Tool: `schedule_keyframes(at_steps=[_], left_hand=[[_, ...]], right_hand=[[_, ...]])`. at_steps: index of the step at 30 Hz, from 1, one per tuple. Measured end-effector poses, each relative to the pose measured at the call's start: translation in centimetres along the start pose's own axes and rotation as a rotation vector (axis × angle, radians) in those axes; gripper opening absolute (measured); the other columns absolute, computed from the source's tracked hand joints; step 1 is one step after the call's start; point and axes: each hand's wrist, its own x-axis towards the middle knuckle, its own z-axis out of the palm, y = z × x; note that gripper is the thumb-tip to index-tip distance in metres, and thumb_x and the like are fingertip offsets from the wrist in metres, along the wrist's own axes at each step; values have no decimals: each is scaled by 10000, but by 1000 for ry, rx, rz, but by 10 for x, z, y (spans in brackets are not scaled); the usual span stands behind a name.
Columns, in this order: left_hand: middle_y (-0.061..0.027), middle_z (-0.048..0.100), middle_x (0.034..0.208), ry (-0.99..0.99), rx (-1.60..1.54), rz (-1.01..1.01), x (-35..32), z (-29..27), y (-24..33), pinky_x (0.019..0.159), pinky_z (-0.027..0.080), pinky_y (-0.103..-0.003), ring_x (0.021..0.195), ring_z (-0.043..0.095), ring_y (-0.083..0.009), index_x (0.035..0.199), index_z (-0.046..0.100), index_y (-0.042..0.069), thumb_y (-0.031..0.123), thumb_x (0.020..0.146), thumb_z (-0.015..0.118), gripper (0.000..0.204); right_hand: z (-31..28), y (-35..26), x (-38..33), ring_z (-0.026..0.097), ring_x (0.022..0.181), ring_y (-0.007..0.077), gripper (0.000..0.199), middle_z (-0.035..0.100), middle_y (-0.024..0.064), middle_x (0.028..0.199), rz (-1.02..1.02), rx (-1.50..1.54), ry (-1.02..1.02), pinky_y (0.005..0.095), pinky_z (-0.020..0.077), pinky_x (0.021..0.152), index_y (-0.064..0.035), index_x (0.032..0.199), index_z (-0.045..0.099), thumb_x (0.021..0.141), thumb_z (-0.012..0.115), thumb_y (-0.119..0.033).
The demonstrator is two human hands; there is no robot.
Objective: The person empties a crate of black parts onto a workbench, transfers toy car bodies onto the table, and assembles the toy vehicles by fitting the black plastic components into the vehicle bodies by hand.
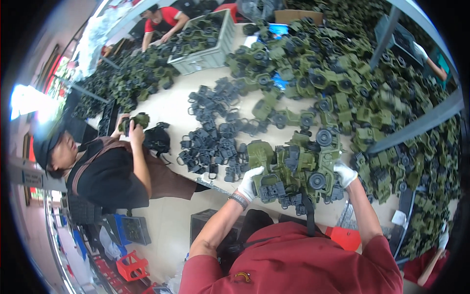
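Note:
My left hand [251, 183], in a white glove, presses against the near left side of a cluster of green toy jeeps [298, 164]. On the opposite side my right hand [345, 174], also gloved in white, grips a green toy jeep [324, 166] with black wheels facing up. Several jeeps are bunched between my two hands at the table's near edge; some have dark grey plastic parts on them. My fingertips are partly hidden by the toys. Just left of the cluster lies a spread of loose dark grey plastic parts [215, 132].
Piled toy jeeps [313, 63] cover the table's far and right sides. A grey crate [203, 56] of jeeps stands at the back. A co-worker [107, 171] at left handles a jeep beside a black bag [157, 138]. Metal frame bars [421, 125] cross the right. A red stool [132, 265] stands lower left.

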Motion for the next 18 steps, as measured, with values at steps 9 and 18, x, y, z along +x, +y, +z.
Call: schedule_keyframes(at_steps=[9, 18], left_hand=[[-132, 685, 1126, -114, 93, 130, -29, 8, 74, 927, 531, -424, 1026, 667, -266, 1245, 606, 34, 264, 900, 621, 415], [-162, 631, 1235, -189, 8, 141, -92, -25, 116, 991, 488, -441, 1103, 629, -297, 1344, 524, 6, 247, 904, 586, 505]], right_hand=[[57, -56, 41, 635, 1016, 180, 520, 669, 63, 1156, -72, -74, -52, 309, 472, 905, -18, 1276, 577, 774, 706, -66], [96, -37, 67, 617, 1063, 207, 511, 641, 55, 1212, -183, -86, -6, 315, 477, 905, -58, 1307, 544, 807, 638, -14]])
